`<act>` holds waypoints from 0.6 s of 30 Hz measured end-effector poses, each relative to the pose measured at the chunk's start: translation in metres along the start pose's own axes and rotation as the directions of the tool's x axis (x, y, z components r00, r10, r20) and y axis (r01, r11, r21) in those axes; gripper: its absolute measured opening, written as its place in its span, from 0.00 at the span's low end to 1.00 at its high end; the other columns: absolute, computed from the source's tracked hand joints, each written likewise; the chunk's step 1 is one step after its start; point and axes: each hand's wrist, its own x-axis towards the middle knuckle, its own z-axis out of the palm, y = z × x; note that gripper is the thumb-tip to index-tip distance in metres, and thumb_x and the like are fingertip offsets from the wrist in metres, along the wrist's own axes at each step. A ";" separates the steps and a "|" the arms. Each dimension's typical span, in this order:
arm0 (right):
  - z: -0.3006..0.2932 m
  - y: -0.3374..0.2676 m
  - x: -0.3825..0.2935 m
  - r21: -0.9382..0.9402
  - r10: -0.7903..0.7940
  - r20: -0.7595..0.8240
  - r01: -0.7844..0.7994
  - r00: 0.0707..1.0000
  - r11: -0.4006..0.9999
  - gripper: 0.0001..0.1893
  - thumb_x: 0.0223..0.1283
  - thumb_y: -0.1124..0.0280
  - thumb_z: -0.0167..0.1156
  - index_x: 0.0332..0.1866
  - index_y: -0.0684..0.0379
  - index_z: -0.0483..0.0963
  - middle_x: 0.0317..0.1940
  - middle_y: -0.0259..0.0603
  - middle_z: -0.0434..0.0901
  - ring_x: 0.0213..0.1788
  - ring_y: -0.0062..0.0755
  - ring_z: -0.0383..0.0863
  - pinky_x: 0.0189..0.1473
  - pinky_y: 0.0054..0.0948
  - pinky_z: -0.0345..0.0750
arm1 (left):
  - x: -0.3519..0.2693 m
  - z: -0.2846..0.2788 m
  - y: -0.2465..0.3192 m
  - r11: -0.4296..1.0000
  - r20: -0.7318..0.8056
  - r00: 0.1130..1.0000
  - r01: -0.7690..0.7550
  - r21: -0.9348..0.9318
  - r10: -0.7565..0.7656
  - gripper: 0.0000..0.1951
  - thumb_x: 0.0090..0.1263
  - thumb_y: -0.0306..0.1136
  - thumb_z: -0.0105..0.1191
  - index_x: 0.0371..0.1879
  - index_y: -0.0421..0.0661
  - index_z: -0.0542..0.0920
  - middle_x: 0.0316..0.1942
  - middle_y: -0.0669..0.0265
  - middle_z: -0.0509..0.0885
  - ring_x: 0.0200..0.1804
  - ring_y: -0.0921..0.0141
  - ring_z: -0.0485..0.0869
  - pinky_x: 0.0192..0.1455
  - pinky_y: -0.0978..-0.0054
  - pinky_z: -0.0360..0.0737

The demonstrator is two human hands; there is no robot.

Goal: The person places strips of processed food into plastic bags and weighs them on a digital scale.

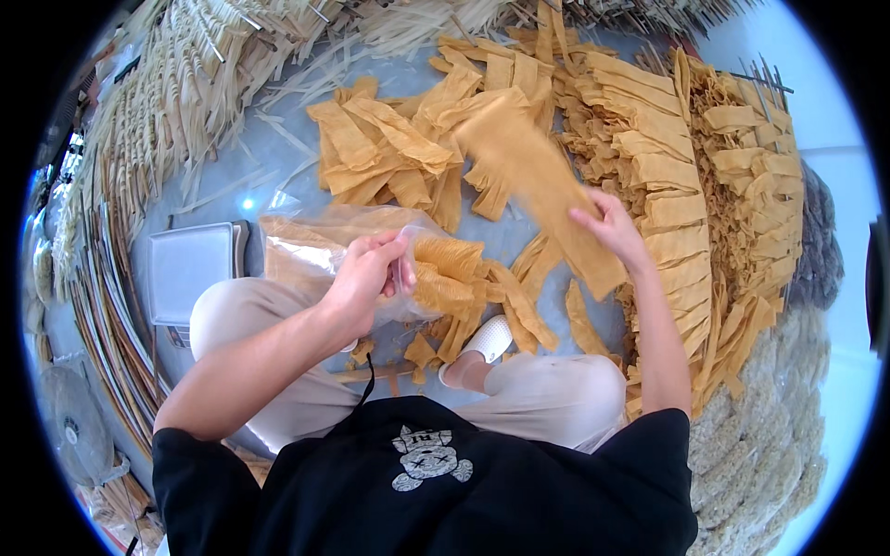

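Observation:
My left hand (375, 267) grips the mouth of a clear plastic bag (313, 222), whose opening faces right. Wrinkled yellow-brown sheets (445, 267), which look like dried tofu skin, fill the bag and poke out of its mouth. In my right hand (615, 226) is one long flat sheet (549, 187), pinched near its lower end. Its far end is blurred and slants up and left over a loose pile of similar sheets (396, 139) on the grey floor. A few loose strips (521, 306) lie between the bag and my right hand.
Stacked sheets on thin rods (660, 181) rise at the right. Pale strips on sticks (174, 76) line the upper left, above bare rods (111, 278). A digital scale (191, 274) sits by my left knee, a fan (76, 424) at far left. Bagged pale goods (758, 431) lie lower right.

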 end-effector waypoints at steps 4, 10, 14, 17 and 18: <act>0.027 -0.009 -0.025 -0.309 -0.026 0.349 0.141 0.937 0.941 0.17 0.55 0.65 0.60 0.47 0.64 0.74 0.41 0.41 0.80 0.42 0.29 0.77 0.48 0.26 0.72 | 0.009 -0.002 -0.006 0.998 -0.031 0.998 -0.060 -0.009 0.059 0.11 0.70 0.36 0.41 0.32 0.45 0.76 0.16 0.72 0.74 0.18 0.81 0.70 0.20 0.85 0.61; 0.119 -0.031 -0.001 -0.198 -0.140 0.370 0.225 0.918 0.954 0.18 0.53 0.68 0.58 0.50 0.60 0.72 0.38 0.48 0.79 0.43 0.38 0.79 0.46 0.31 0.73 | 0.008 0.015 -0.009 0.991 0.100 0.995 -0.001 0.131 -0.012 0.10 0.70 0.35 0.41 0.34 0.44 0.76 0.17 0.71 0.76 0.20 0.81 0.72 0.19 0.86 0.61; 0.170 -0.039 0.037 -0.072 -0.119 0.335 0.151 0.935 0.986 0.19 0.48 0.71 0.61 0.48 0.60 0.73 0.37 0.50 0.79 0.44 0.42 0.78 0.47 0.35 0.73 | 0.006 0.021 -0.006 0.989 0.071 0.997 0.021 0.144 -0.031 0.10 0.70 0.34 0.41 0.36 0.44 0.76 0.18 0.71 0.77 0.21 0.82 0.73 0.19 0.86 0.62; 0.163 -0.036 0.052 -0.036 -0.292 0.420 0.337 0.860 0.941 0.20 0.47 0.69 0.62 0.48 0.61 0.73 0.37 0.50 0.79 0.43 0.42 0.78 0.45 0.34 0.73 | 0.006 0.012 0.000 0.999 -0.003 1.000 -0.003 0.034 0.003 0.09 0.70 0.33 0.41 0.30 0.46 0.74 0.19 0.71 0.78 0.21 0.81 0.71 0.20 0.86 0.61; 0.148 -0.032 0.050 0.019 -0.244 0.404 0.258 0.882 0.966 0.20 0.47 0.67 0.63 0.47 0.62 0.74 0.37 0.50 0.79 0.43 0.41 0.78 0.45 0.33 0.73 | 0.004 0.010 0.002 1.000 -0.008 1.000 0.006 0.029 -0.005 0.09 0.70 0.33 0.41 0.30 0.46 0.74 0.19 0.71 0.78 0.21 0.81 0.71 0.20 0.86 0.61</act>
